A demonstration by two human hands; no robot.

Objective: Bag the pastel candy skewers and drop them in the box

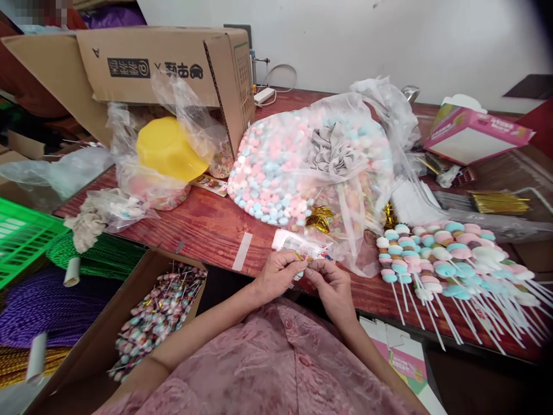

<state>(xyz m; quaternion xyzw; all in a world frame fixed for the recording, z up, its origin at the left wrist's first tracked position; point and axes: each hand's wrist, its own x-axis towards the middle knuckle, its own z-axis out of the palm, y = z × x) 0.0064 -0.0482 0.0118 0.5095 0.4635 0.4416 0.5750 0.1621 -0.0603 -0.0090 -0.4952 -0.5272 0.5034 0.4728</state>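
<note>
My left hand (276, 275) and my right hand (330, 283) meet at the table's front edge. Together they pinch a small clear packet (302, 249) and a thin gold twist tie (299, 255) at its neck. Just beyond the hands lies a big clear bag (302, 167) full of pink, blue and white marshmallows. A bunch of gold ties (318, 219) rests against that bag. To the right, several marshmallow skewers (449, 253) on white sticks lie in a pile on the red wooden table (216, 225).
A cardboard box (155, 311) with several wrapped sweets on sticks sits at lower left. A large open carton (164, 66) and a yellow lid (166, 151) in plastic stand at back left. Green crate (21, 236), purple cord spools (38, 305), pink box (475, 135) at right.
</note>
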